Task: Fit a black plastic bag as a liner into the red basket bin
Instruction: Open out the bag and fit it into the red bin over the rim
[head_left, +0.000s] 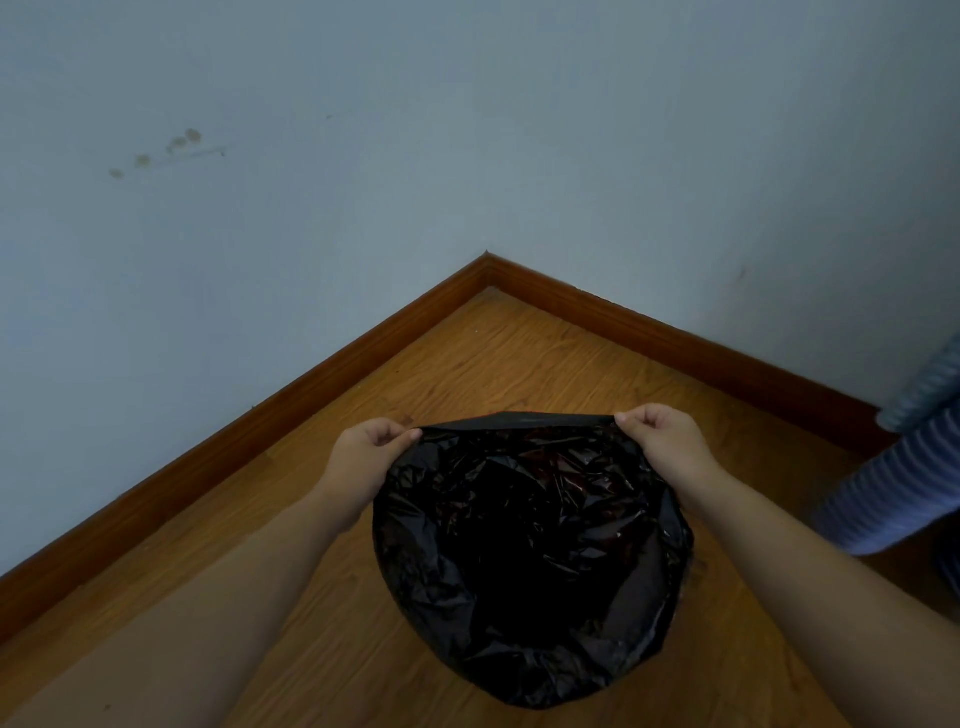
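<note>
A crinkled black plastic bag (530, 561) hangs in front of me above the wooden floor, spread into a wide rounded shape. My left hand (366, 457) pinches the bag's top edge at its left corner. My right hand (662, 441) pinches the same edge at its right corner, so the rim is stretched taut between both hands. No red basket bin shows in this view; the bag hides whatever is beneath it.
I face a room corner with pale blue walls and a brown skirting board (488, 275). The wooden floor (493, 364) runs up to the corner. Blue striped fabric (904, 478) hangs at the right edge.
</note>
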